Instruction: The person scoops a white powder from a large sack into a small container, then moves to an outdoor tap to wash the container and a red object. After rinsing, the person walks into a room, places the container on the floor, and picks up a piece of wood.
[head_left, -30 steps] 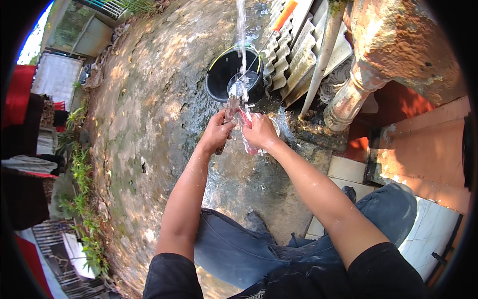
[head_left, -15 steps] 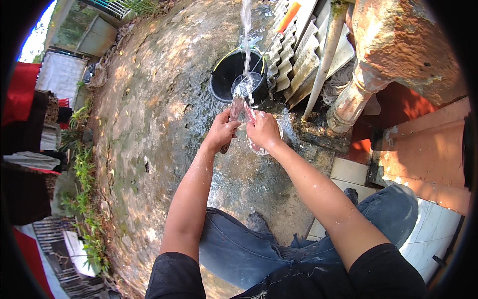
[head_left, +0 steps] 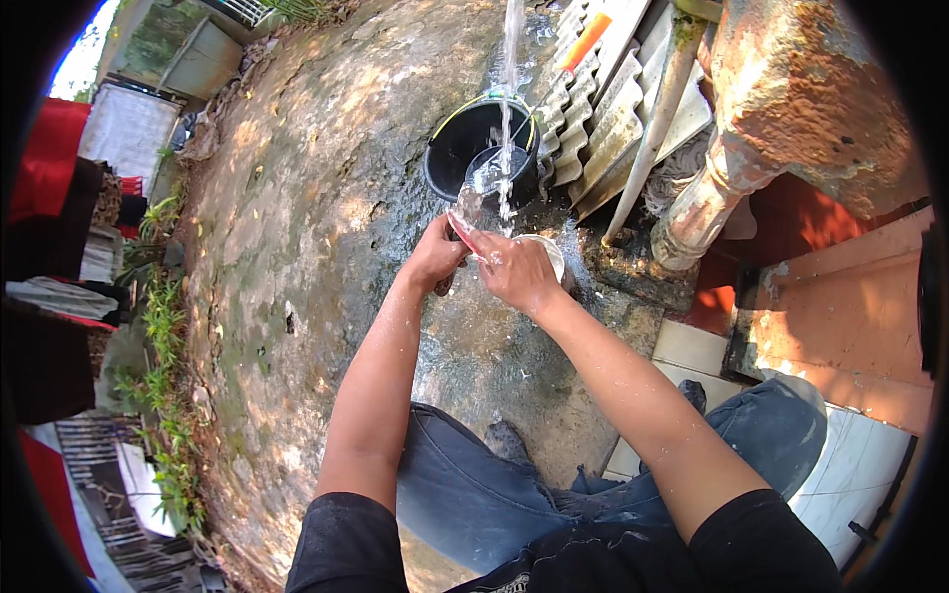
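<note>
My left hand (head_left: 435,255) is closed around a wet, flat greyish tool (head_left: 469,206), its blade-like end pointing up toward the bucket. A brown end, perhaps its handle, shows below my fingers. My right hand (head_left: 516,269) presses a thin pinkish-red piece (head_left: 461,231) against the tool; its kind I cannot make out. Just beyond, a stream of water (head_left: 510,99) falls past the tool's tip. A black bucket (head_left: 442,158) with a yellow-green handle stands there, a smaller round container (head_left: 482,163) at its near side. Partly hidden behind my right hand is a white round tub (head_left: 555,255).
Corrugated sheets (head_left: 593,128) and a pole (head_left: 647,138) lean at the right, beside a rough stone-like block (head_left: 820,99) and pillar (head_left: 687,222). Wet, uneven concrete (head_left: 316,237) spreads leftward to plants (head_left: 163,366) and hanging cloths (head_left: 49,158). My bent legs (head_left: 474,484) are below.
My right hand has moved left and turned over, bringing the pinkish-red piece onto the tool in my left hand. Before, the two held things were apart. Water keeps falling.
</note>
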A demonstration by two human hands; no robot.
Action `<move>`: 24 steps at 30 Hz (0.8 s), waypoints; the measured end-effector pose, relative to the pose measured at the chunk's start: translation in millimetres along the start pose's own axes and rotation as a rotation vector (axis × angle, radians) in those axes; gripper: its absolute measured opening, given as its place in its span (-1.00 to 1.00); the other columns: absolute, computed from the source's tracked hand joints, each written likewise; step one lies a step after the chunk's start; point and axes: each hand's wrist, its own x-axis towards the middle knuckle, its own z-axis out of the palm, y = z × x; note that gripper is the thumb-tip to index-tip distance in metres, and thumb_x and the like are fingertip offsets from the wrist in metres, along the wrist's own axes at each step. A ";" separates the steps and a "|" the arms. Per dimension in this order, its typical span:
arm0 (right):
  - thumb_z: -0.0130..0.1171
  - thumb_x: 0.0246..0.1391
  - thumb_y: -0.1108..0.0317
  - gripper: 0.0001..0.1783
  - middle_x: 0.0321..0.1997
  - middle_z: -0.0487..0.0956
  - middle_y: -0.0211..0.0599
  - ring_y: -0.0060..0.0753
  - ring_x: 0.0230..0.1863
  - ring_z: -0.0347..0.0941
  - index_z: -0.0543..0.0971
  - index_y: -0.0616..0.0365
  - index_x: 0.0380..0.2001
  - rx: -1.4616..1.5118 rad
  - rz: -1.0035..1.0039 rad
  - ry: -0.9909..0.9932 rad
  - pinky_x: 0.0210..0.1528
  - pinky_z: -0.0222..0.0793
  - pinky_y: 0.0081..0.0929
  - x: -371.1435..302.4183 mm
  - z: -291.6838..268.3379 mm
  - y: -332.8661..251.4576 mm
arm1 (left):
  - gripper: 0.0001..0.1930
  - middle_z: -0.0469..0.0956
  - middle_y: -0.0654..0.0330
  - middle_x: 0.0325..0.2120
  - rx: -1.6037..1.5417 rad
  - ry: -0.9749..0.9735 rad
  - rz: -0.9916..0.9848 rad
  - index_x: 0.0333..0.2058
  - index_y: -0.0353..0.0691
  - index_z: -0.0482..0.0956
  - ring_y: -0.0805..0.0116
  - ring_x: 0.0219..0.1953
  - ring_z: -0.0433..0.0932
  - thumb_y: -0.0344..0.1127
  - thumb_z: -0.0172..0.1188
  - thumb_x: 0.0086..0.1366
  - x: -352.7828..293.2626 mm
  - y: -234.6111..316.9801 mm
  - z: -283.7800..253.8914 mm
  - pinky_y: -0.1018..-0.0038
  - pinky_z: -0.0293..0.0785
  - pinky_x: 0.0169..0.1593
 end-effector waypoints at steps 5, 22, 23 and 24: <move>0.19 0.08 0.36 -0.47 -0.02 0.70 -0.10 0.13 -0.28 0.64 0.58 -0.10 0.18 0.002 0.026 -0.058 -0.17 0.60 -0.04 7.9 -2.3 12.8 | -0.65 0.60 0.31 -0.32 -0.068 -0.056 -0.039 0.00 -0.24 0.55 0.58 -0.39 0.47 -0.45 0.32 0.22 -1.9 4.3 7.5 0.51 0.40 -0.36; 0.21 0.02 0.37 -0.35 -0.11 0.72 -0.11 0.13 -0.26 0.64 0.53 -0.13 0.27 -0.007 0.019 -0.014 -0.18 0.60 -0.02 16.2 -0.5 14.2 | -0.69 0.58 0.36 -0.32 -0.031 -0.092 0.009 0.03 -0.23 0.56 0.58 -0.39 0.46 -0.41 0.29 0.31 -4.2 -6.3 2.9 0.52 0.38 -0.35; 0.21 0.02 0.37 -0.34 -0.12 0.72 -0.11 0.13 -0.26 0.64 0.53 -0.15 0.28 -0.039 0.054 0.015 -0.17 0.60 -0.02 23.5 -7.1 19.4 | -0.68 0.59 0.35 -0.31 -0.012 -0.143 0.027 0.03 -0.24 0.56 0.58 -0.39 0.47 -0.42 0.28 0.31 -4.2 -3.9 6.9 0.52 0.39 -0.34; 0.20 0.02 0.38 -0.32 -0.13 0.71 -0.09 0.12 -0.25 0.64 0.51 -0.18 0.30 -0.022 0.091 -0.050 -0.16 0.60 -0.02 25.2 -17.0 26.6 | -0.63 0.59 0.34 -0.27 0.007 -0.136 -0.038 0.07 -0.25 0.54 0.58 -0.39 0.48 -0.49 0.24 0.27 -5.8 -2.1 11.8 0.52 0.41 -0.34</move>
